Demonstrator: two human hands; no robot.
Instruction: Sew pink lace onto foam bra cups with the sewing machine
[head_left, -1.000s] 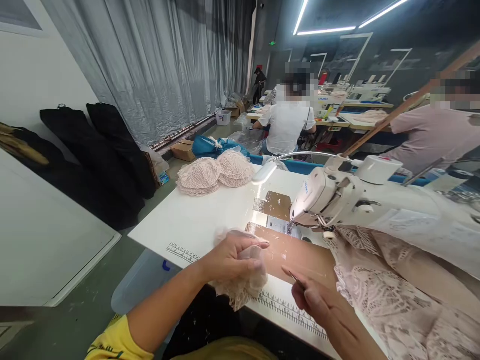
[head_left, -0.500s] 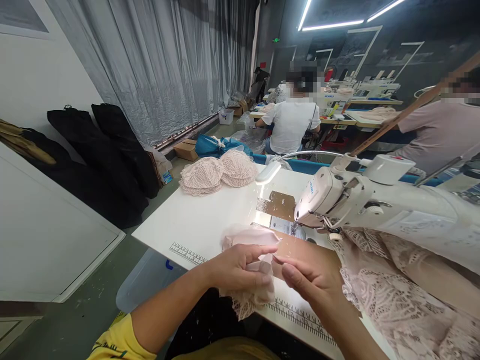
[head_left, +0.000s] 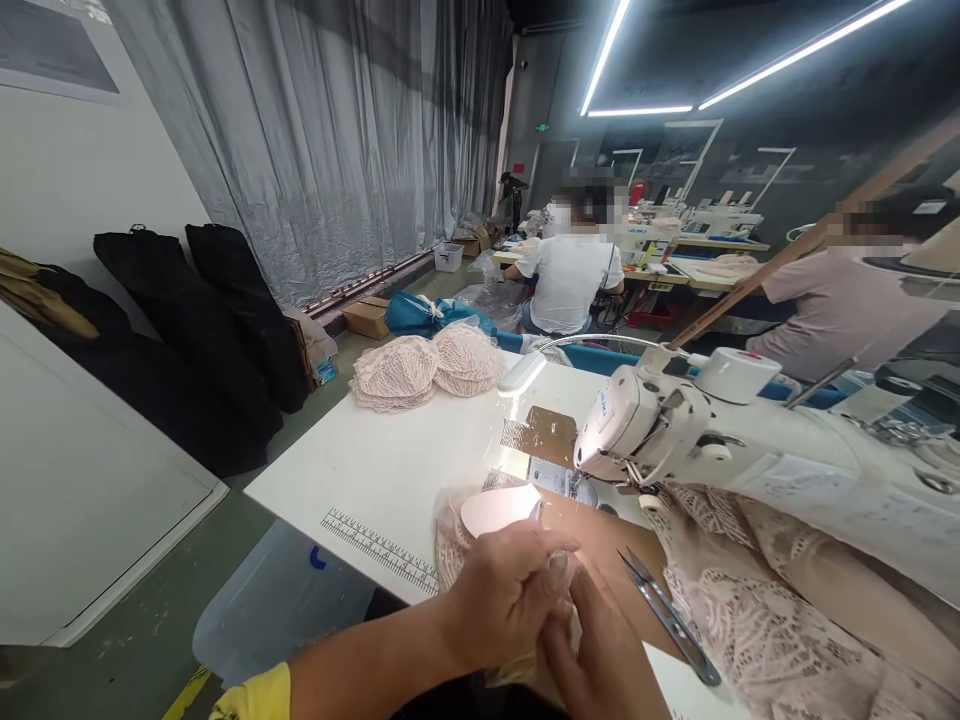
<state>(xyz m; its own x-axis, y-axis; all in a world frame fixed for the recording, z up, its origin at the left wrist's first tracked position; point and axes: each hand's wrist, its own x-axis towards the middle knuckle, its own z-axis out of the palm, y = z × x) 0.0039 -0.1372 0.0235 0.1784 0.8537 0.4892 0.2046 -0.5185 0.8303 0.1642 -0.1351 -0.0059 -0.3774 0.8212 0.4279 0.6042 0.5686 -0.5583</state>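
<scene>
My left hand [head_left: 499,590] is closed on a pale pink lace bra cup [head_left: 495,512], whose smooth inner side faces up. Against it, my right hand [head_left: 596,640] pinches the near edge of the same piece; the fingertips of both hands meet there and hide the exact grip. Some lace hangs below the hands, over the table's front edge. Just right of my right hand, a pair of dark thread snips [head_left: 670,618] lies on the brown board. Beyond the hands stands the white sewing machine [head_left: 645,425], its needle area lit by a lamp [head_left: 523,372].
Stacked lace bra cups [head_left: 397,375] sit at the back of the white table [head_left: 360,460]. Lace fabric [head_left: 810,600] is heaped at the right under the machine arm. A translucent bin [head_left: 262,590] is below left. Two people sit at machines ahead.
My hands have come together and toward me, and the right hand now pinches the cup. The cup's smooth inner side has turned up. The snips have come into view as the right arm shifted.
</scene>
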